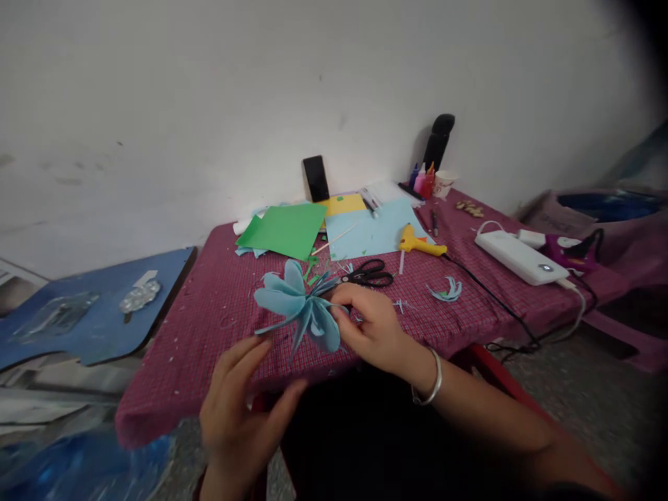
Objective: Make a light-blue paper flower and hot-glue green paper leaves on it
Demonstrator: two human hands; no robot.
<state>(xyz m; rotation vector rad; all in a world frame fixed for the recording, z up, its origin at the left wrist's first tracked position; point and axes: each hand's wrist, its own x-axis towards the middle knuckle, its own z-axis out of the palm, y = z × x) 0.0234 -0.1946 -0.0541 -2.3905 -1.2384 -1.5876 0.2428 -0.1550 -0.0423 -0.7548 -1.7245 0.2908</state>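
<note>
A light blue paper flower with several long petals is held up over the near part of the table. My right hand pinches it at its right side with thumb and forefinger; a silver bangle circles that wrist. Below and left of the petals is my left hand, fingers spread and thumb apart, with nothing in it. Its fingertips come close to the lowest left petal, though I cannot tell whether they touch. Black-handled scissors lie on the cloth just behind my right hand.
Green paper, light blue paper and scraps lie behind the flower. A yellow glue gun has a cord trailing right past a white power bank. A phone leans on the wall. Small bottles stand beside a paper cup.
</note>
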